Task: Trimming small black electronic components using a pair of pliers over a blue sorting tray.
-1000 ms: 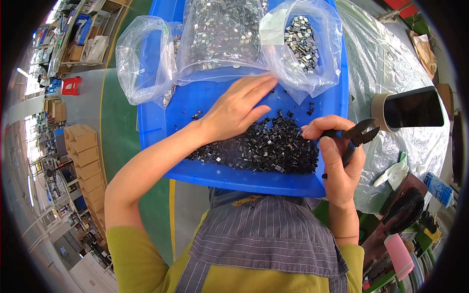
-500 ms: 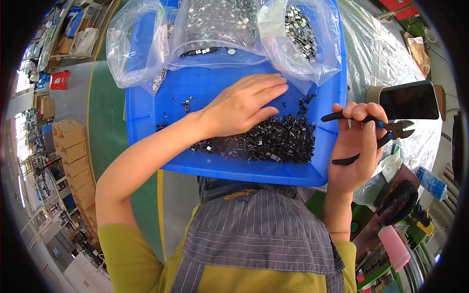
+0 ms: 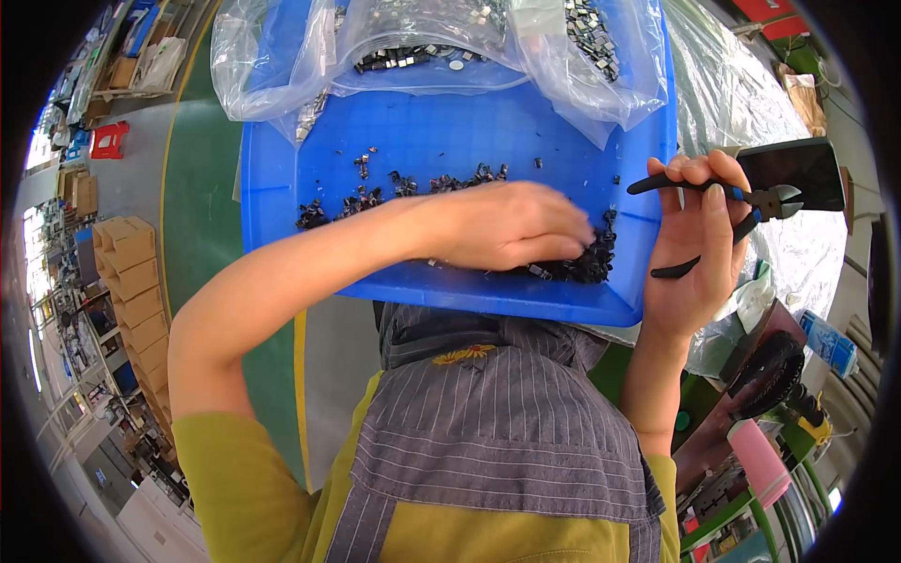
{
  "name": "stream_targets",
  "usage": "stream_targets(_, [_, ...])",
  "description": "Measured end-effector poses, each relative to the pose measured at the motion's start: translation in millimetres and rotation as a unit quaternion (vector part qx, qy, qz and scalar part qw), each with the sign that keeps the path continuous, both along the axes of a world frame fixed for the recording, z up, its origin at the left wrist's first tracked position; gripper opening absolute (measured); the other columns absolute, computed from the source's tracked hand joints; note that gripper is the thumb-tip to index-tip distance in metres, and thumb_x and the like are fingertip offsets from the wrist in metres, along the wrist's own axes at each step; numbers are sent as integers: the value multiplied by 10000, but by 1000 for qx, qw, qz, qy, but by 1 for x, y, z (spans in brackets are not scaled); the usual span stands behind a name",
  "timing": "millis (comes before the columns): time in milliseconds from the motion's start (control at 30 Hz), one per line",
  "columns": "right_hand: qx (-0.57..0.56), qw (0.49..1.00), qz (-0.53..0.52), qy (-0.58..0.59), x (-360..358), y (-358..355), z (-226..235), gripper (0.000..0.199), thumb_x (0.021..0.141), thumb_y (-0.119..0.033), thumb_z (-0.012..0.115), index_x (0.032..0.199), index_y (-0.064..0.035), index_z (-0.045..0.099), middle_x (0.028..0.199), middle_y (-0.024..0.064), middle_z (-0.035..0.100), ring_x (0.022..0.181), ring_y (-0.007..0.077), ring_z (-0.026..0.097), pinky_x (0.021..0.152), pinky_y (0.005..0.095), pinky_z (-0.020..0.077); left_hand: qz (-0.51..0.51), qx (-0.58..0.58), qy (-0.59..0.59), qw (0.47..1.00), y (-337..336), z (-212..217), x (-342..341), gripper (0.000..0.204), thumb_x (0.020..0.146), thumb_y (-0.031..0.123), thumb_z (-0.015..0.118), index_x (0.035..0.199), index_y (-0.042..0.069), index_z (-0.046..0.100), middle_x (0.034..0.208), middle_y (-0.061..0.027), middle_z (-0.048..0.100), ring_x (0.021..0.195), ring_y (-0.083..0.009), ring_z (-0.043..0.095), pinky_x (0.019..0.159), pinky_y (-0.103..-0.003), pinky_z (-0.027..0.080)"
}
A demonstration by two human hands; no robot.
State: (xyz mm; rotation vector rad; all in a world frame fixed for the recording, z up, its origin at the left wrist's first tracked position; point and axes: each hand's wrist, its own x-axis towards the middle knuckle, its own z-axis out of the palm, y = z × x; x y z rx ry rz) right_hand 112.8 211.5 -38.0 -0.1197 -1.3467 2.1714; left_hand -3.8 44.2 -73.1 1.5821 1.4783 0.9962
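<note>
My left hand (image 3: 511,225) is over the blue tray (image 3: 422,122), palm down on a heap of small black parts (image 3: 587,263). Its fingers are loosely stretched and blurred at the tips, and I see nothing gripped in them. More black bits (image 3: 361,202) lie in a ragged row beyond my forearm. At the tray's right side, my right hand (image 3: 694,239) is closed around a pair of diagonal cutters (image 3: 727,199) with black handles. The handles are spread and the jaws point right, away from the tray.
Clear plastic bags (image 3: 267,70) lie at the tray's far end, with small metallic and black parts (image 3: 591,38) inside some. A dark-screened phone (image 3: 793,174) stands right of the cutters, near clear plastic sheeting (image 3: 727,84). Cardboard boxes (image 3: 127,272) are stacked on the left floor.
My left hand has swept nearer and to the right through the black parts, leaving a row beyond my forearm. My right hand still holds the cutters. The tray appears slightly higher in view.
</note>
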Motion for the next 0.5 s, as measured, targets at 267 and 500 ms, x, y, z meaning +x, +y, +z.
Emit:
stream_targets(267, [6, 999, -37, -19, -2, -4, 3, 273, 949, -61, 449, 1188, 63, 497, 1009, 145, 596, 949, 251, 584, 922, 419, 457, 70, -6, 59, 996, -80, 37, 5, 286, 929, 141, 518, 1161, 10, 621, 1245, -134, 595, 1227, -302, 510, 1040, -424, 385])
stream_targets(500, [27, 998, -30, -39, -2, -7, 5, 284, 953, -62, 453, 1204, 64, 492, 1021, 143, 597, 953, 253, 589, 919, 416, 457, 187, -47, 131, 972, -82, 16, -23, 406, 942, 200, 510, 1324, 62, 502, 1400, -130, 462, 1289, -319, 436, 1080, -408, 335])
